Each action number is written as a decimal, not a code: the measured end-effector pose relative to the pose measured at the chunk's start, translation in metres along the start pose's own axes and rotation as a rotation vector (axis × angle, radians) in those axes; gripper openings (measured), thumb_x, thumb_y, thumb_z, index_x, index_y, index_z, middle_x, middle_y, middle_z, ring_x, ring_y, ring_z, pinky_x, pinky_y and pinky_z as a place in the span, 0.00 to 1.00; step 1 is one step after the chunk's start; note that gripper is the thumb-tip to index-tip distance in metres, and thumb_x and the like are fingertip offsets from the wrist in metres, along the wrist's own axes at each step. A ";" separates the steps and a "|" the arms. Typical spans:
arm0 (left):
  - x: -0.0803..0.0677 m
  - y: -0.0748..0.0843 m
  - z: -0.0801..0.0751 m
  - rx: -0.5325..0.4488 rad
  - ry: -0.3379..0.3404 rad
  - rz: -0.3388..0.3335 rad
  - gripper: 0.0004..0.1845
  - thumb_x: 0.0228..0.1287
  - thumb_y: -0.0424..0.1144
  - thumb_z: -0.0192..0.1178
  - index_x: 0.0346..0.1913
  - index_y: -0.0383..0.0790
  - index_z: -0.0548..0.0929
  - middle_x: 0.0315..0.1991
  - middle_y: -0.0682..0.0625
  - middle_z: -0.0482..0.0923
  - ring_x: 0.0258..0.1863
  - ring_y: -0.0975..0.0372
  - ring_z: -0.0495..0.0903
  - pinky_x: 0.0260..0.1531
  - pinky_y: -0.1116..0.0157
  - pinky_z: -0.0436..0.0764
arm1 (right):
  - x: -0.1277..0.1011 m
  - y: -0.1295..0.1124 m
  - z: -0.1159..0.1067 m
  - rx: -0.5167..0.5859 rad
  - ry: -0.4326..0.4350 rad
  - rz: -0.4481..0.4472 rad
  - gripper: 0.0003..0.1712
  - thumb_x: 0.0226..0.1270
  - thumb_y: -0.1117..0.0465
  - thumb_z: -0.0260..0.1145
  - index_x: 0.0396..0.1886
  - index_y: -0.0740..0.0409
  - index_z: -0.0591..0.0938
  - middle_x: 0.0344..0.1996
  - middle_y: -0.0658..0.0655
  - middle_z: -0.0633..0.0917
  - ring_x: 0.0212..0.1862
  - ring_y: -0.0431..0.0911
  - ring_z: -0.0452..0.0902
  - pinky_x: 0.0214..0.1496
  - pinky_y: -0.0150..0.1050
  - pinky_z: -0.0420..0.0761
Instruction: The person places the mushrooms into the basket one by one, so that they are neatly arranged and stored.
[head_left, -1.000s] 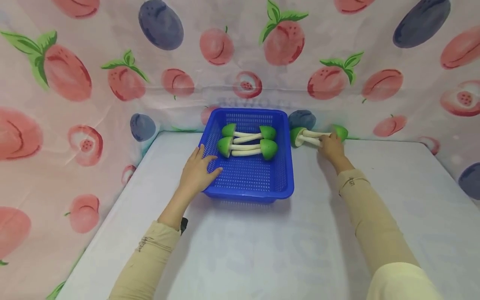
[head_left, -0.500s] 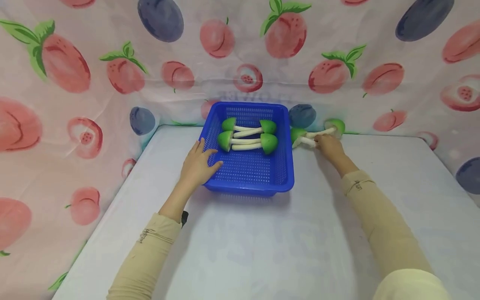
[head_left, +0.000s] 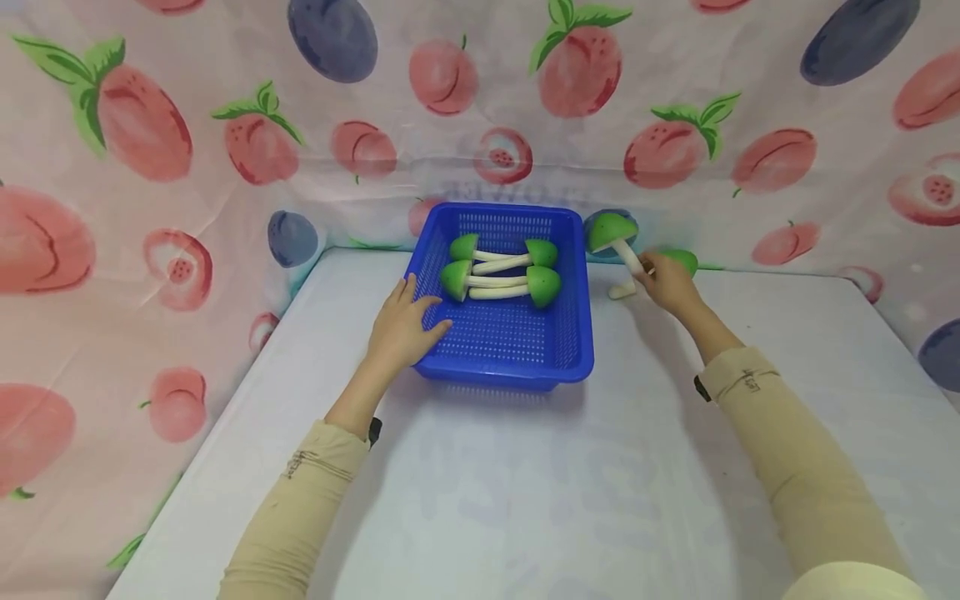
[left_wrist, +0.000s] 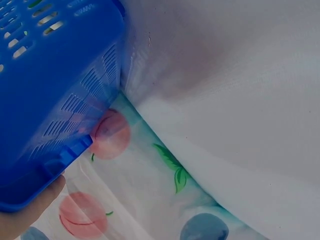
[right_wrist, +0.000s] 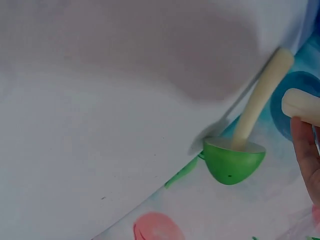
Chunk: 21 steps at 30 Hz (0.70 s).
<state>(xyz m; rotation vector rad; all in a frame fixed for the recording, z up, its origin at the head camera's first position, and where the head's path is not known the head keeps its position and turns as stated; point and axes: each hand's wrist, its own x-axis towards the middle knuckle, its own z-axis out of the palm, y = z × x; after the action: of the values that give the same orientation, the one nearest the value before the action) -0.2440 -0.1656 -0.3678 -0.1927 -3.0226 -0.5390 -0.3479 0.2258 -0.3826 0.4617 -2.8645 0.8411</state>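
My right hand [head_left: 667,282] pinches the white stem of a green-capped toy mushroom [head_left: 613,232], raised off the table with its cap to the left. In the right wrist view, only that mushroom's stem end [right_wrist: 302,106] shows beside my fingers. A second toy mushroom [right_wrist: 255,105] lies on the table by the back cloth, partly hidden behind my right hand in the head view. My left hand [head_left: 401,325] rests on the left rim of a blue plastic basket [head_left: 501,377], fingers spread and thumb over the inside. Several similar mushrooms [head_left: 498,281] lie in two rows inside the basket.
A fruit-printed cloth [head_left: 360,192] rises behind and to the left of the white table [head_left: 510,483]. The basket stands near the back edge, close to the cloth. Bare tabletop lies in front of it and to the right.
My right hand has lifted one mushroom from beside the basket, tipping its cap upward. The other mushroom stays on the table. My left hand remains on the basket rim.
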 end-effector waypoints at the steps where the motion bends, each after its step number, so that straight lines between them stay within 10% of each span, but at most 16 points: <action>1: 0.000 0.000 0.000 0.003 -0.003 -0.001 0.27 0.65 0.53 0.54 0.61 0.41 0.74 0.73 0.34 0.48 0.75 0.45 0.44 0.72 0.47 0.51 | 0.000 -0.002 -0.001 0.007 0.004 -0.005 0.17 0.70 0.67 0.53 0.52 0.78 0.71 0.46 0.79 0.77 0.45 0.69 0.76 0.48 0.60 0.76; 21: 0.001 0.000 -0.001 0.012 -0.009 -0.004 0.28 0.65 0.54 0.54 0.62 0.42 0.74 0.73 0.34 0.48 0.75 0.45 0.44 0.71 0.46 0.51 | 0.004 -0.053 -0.017 0.043 0.049 -0.108 0.18 0.71 0.64 0.54 0.54 0.74 0.73 0.46 0.74 0.79 0.48 0.67 0.76 0.51 0.59 0.75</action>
<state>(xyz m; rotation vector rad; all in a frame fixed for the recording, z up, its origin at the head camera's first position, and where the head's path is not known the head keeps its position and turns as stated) -0.2449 -0.1658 -0.3669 -0.1888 -3.0345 -0.5224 -0.3338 0.1918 -0.3408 0.5857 -2.7538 0.8833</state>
